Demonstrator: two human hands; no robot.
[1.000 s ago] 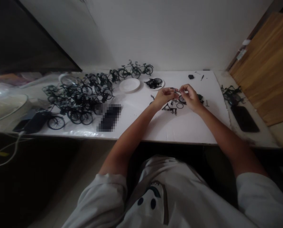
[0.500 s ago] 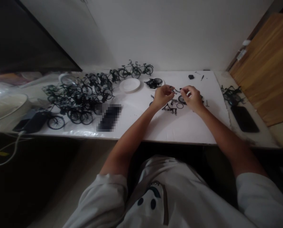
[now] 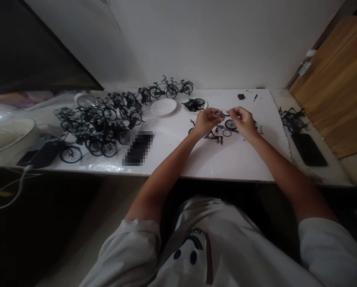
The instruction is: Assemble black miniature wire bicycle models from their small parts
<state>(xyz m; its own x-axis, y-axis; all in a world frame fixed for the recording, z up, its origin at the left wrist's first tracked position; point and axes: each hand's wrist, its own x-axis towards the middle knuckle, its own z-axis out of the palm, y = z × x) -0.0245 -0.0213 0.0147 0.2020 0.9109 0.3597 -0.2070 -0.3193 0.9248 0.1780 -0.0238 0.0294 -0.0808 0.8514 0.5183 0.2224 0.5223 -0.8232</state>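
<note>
My left hand [image 3: 207, 121] and my right hand [image 3: 244, 122] come close together above the white board [image 3: 226, 163]. Pinched between the fingertips of both is a small, thin, curved bicycle part [image 3: 225, 114], dark with a paler stretch; its exact kind is too small to tell. Under the hands lie a dark miniature bicycle frame [image 3: 217, 138], a small ring [image 3: 227, 133] and a spoked wheel [image 3: 229, 125], the wheel partly covered by my right hand. Behind my left hand, a plate holds dark bicycle parts [image 3: 194, 104].
Many miniature bicycles [image 3: 97, 123] crowd the left side, with more [image 3: 166, 88] along the wall. A white plate [image 3: 164, 107] sits mid-board. At the back right are a small black block [image 3: 241, 97] and a thin dark piece [image 3: 255, 97]. A black phone-like slab [image 3: 309, 149] lies right.
The fingertips of both hands have drawn slightly closer together, and the small part between them has turned. Everything on the table stays as it was.
</note>
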